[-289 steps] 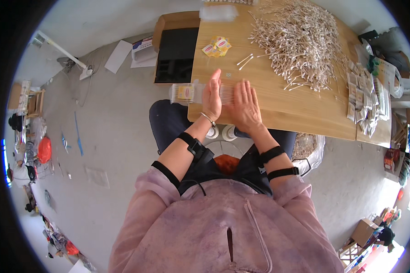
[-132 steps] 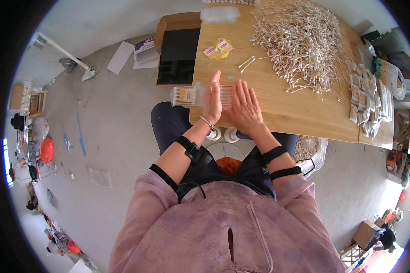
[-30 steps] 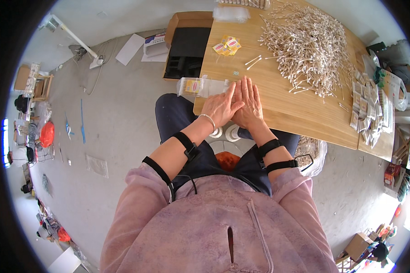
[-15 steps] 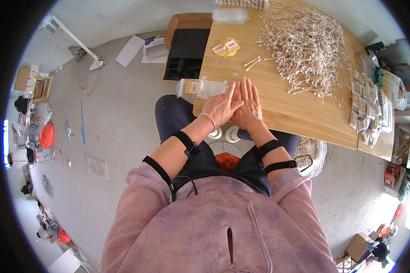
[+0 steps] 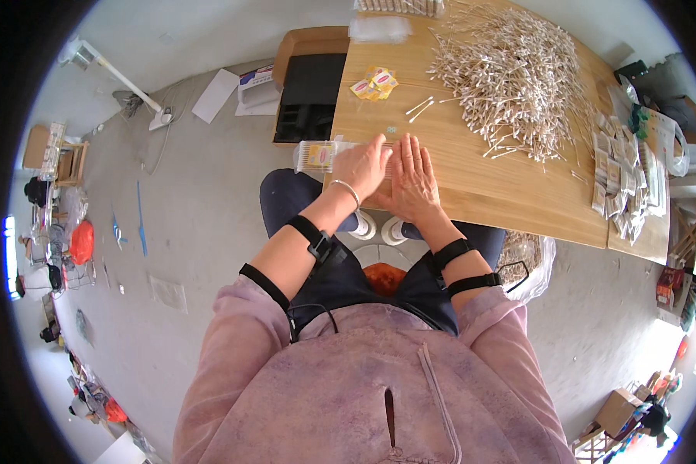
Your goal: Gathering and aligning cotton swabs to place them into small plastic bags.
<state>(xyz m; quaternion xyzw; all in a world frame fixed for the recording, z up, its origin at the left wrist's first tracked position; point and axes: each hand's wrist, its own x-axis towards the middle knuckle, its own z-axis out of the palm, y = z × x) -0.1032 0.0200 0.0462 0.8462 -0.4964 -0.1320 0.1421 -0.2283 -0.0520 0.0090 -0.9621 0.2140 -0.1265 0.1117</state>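
Observation:
My left hand (image 5: 361,165) and my right hand (image 5: 414,175) lie flat side by side at the near edge of a wooden table (image 5: 503,193). Both press on a clear plastic packet of cotton swabs (image 5: 317,155), whose left end sticks out past the table's edge beyond my left hand. The part of the packet under my palms is hidden. A big heap of loose cotton swabs (image 5: 510,73) lies farther back on the table, with two stray swabs (image 5: 420,108) near it.
Small yellow packets (image 5: 373,83) lie at the table's far left. Several filled packets (image 5: 619,182) are stacked along the right edge. A brown box with a black tray (image 5: 311,93) stands left of the table, with papers (image 5: 215,94) on the grey floor.
Over the frames my hands went from edge-up, palms facing each other around the packet, to lying flat on it. In the last half second nothing moved.

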